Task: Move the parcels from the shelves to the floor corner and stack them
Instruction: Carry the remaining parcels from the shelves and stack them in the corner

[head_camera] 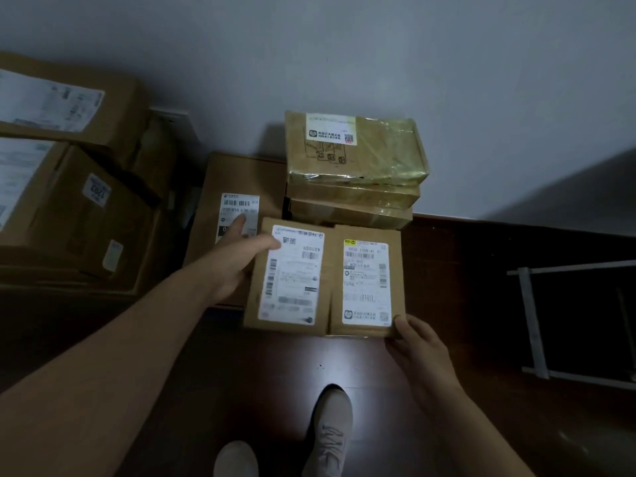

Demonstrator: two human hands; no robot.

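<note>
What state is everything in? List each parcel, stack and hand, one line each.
left hand: holds the left parcel's edge, thumb on top.
right hand: grips the right parcel's near corner.
left parcel: sealed, label up, held.
right parcel: sealed, label up, held beside it.
taped stack: three parcels piled, top label up.
flat box: lying flat, label up.

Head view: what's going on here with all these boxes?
A person holds two labelled parcels side by side over the floor by the wall. The left hand grips the left parcel at its far left edge; the right hand pinches the right parcel at its near right corner. Behind them stands a stack of taped parcels beside a large flat box. Neither held parcel is stacked yet.
</note>
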